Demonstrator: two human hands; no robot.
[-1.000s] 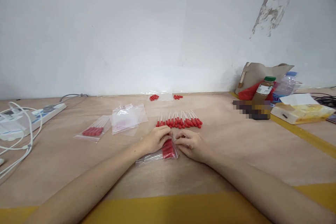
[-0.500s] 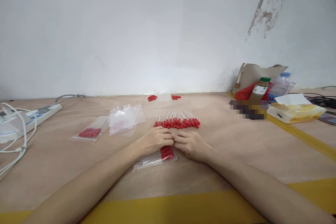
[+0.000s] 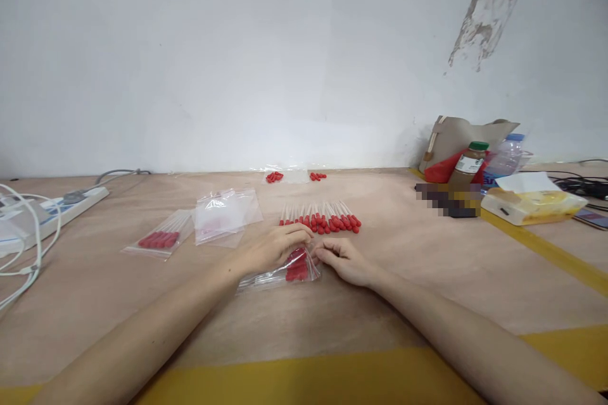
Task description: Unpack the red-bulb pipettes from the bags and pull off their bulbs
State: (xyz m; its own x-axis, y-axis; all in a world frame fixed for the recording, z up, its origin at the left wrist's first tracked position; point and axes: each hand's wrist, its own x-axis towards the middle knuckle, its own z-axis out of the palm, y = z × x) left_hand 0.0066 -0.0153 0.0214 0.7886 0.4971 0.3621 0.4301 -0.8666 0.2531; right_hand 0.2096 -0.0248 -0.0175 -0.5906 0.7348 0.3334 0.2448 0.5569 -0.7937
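- Far left of the hands: one power strip (image 3: 96,198), white cables (image 3: 38,240) looped across it.
- Left of left hand: one filled bag (image 3: 149,252) flat on worktop (image 3: 427,253), four or five red-tipped sticks inside; nearer in, overlapping clear bags (image 3: 219,221), count unclear.
- Left hand (image 3: 278,247): fingers curled over one zip bag (image 3: 266,280), holding it, hiding some of its contents.
- Beyond the hands: two red clusters (image 3: 274,177) by the wall; closer, one row of loose sticks (image 3: 323,220), too crowded to count.
- Right hand (image 3: 346,259): narrow, pinching zip bag's right edge.
- Well right: one beige bag (image 3: 465,133), two bottles (image 3: 469,164), one tissue pack (image 3: 532,202), black cables (image 3: 584,186), one phone (image 3: 591,218).
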